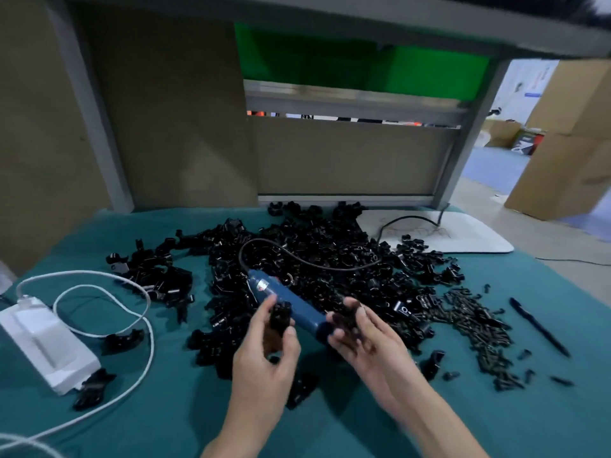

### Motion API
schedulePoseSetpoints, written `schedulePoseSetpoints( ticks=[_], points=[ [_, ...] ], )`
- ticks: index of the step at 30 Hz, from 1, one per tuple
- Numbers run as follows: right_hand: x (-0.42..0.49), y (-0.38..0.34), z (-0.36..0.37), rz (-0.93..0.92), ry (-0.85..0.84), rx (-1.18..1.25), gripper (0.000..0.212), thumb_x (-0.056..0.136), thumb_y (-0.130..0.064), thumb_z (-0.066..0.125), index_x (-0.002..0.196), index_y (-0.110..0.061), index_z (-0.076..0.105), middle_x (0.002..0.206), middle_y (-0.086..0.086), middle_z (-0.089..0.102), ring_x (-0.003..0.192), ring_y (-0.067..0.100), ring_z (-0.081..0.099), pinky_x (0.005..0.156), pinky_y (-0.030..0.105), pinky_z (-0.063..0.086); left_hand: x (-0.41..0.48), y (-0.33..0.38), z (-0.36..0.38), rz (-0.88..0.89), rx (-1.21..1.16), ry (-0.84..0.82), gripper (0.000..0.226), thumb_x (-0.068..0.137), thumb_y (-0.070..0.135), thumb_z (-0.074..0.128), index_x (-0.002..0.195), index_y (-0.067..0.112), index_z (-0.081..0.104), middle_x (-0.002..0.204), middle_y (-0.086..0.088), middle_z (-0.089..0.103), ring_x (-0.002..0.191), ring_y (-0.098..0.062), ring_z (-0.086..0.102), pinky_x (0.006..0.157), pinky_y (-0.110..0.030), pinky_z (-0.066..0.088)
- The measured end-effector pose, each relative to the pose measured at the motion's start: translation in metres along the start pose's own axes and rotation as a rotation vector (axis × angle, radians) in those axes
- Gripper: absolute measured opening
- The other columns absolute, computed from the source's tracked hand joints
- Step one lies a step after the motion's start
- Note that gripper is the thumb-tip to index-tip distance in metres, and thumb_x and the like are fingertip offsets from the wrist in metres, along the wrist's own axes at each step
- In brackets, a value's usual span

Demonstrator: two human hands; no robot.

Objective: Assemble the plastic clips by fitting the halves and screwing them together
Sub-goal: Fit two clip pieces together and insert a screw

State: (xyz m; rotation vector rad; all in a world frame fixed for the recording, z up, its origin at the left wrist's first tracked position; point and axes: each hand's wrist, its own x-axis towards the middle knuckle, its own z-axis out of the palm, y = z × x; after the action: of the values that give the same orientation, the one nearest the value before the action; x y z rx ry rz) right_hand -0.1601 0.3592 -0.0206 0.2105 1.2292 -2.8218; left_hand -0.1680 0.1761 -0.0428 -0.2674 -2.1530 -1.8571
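black clips [314, 259], blue screwdriver [287, 299], teal cloth [165, 408], white adapter [43, 342].

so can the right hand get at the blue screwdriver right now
Probably yes for reach: the blue screwdriver lies in the open right beside the right hand. But that hand already holds a black clip piece, so its grip is taken.

Centre frame, a heap of black plastic clip halves [314, 259] covers the teal-clothed worktop [172, 411]; a blue cylindrical screwdriver [287, 300] lies on it, a white power box [46, 345] at left, black screws [476, 325] at right.
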Motion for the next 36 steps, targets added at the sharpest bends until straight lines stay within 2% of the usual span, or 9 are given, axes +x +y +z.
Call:
schedulePoseSetpoints(
  ticks=[5,8,12,16,21,25,28,31,36],
  points=[
    [-0.038,-0.004,-0.041,0.043,0.049,0.038,0.038,0.086,-0.024,0.068,0.120,-0.009,0.076,0.107,0.015,0.073,0.068,0.015,0.066,0.074,0.031,0.062,-0.027,0.009,0.030,-0.087,-0.119,-0.219,0.035,0.101,0.033,0.055,0.126,0.057,0.051,0.120,0.021,0.067,0.094,-0.006,0.067,0.084,-0.023,0.053],
    [-0.040,-0.005,-0.044,0.021,-0.032,-0.021,0.037,0.085,-0.023,0.072,0.121,-0.012,0.077,0.104,0.011,0.073,0.068,0.011,0.065,0.077,0.029,0.060,-0.030,0.011,0.034,-0.081,-0.172,-0.259,0.034,0.102,0.014,0.055,0.125,0.039,0.057,0.116,0.018,0.070,0.095,-0.011,0.070,0.083,-0.017,0.053],
    [-0.037,-0.004,-0.044,0.004,-0.115,-0.059,0.039,0.084,-0.016,0.075,0.121,-0.008,0.076,0.106,0.010,0.074,0.070,0.009,0.066,0.079,0.027,0.060,-0.028,0.007,0.036,-0.065,-0.248,-0.278,0.036,0.099,0.002,0.059,0.121,0.030,0.062,0.115,0.003,0.074,0.105,-0.017,0.072,0.093,-0.023,0.054],
    [-0.040,0.000,-0.043,-0.026,-0.100,-0.155,0.034,0.087,-0.019,0.069,0.118,-0.008,0.077,0.101,0.010,0.074,0.063,0.011,0.063,0.073,0.027,0.060,-0.028,0.005,0.036,-0.045,-0.294,-0.252,0.042,0.097,-0.004,0.058,0.115,0.033,0.070,0.109,-0.001,0.076,0.100,-0.019,0.074,0.085,-0.022,0.056],
    [-0.042,0.008,-0.042,-0.063,-0.120,-0.302,0.037,0.091,-0.030,0.069,0.122,-0.011,0.076,0.107,0.014,0.075,0.076,0.017,0.067,0.078,0.031,0.059,-0.028,0.004,0.033,-0.075,-0.273,-0.288,0.040,0.096,-0.014,0.053,0.111,0.018,0.072,0.100,-0.001,0.078,0.096,-0.012,0.074,0.079,-0.014,0.054],
    [-0.040,0.012,-0.041,-0.129,-0.108,-0.438,0.038,0.089,-0.045,0.077,0.121,-0.024,0.077,0.117,0.010,0.076,0.100,0.020,0.072,0.083,0.028,0.057,-0.028,0.009,0.031,-0.079,-0.282,-0.321,0.039,0.100,-0.004,0.051,0.102,0.025,0.077,0.093,0.009,0.077,0.086,-0.003,0.071,0.075,-0.011,0.052],
    [-0.040,0.014,-0.041,-0.187,-0.115,-0.553,0.051,0.082,-0.062,0.077,0.121,-0.030,0.076,0.118,0.002,0.077,0.107,0.016,0.072,0.084,0.026,0.057,-0.028,0.009,0.034,-0.069,-0.323,-0.304,0.022,0.093,0.013,0.064,0.111,0.023,0.072,0.114,0.005,0.075,0.109,-0.014,0.070,0.091,-0.016,0.052],
    [-0.039,0.015,-0.042,-0.230,-0.115,-0.588,0.051,0.082,-0.064,0.076,0.123,-0.034,0.075,0.121,-0.002,0.076,0.111,0.013,0.071,0.084,0.025,0.057,-0.029,0.008,0.036,-0.105,-0.393,-0.358,0.054,0.088,0.012,0.067,0.138,0.024,0.053,0.131,0.005,0.068,0.125,-0.012,0.062,0.102,-0.021,0.048],
    [-0.040,0.015,-0.040,-0.259,-0.110,-0.612,0.034,0.091,-0.050,0.068,0.121,-0.036,0.074,0.122,-0.002,0.075,0.111,0.016,0.071,0.086,0.028,0.058,-0.032,0.008,0.039,-0.120,-0.384,-0.376,0.051,0.092,-0.006,0.063,0.136,0.020,0.055,0.127,-0.009,0.061,0.118,-0.009,0.063,0.084,-0.017,0.054]
  ],
)
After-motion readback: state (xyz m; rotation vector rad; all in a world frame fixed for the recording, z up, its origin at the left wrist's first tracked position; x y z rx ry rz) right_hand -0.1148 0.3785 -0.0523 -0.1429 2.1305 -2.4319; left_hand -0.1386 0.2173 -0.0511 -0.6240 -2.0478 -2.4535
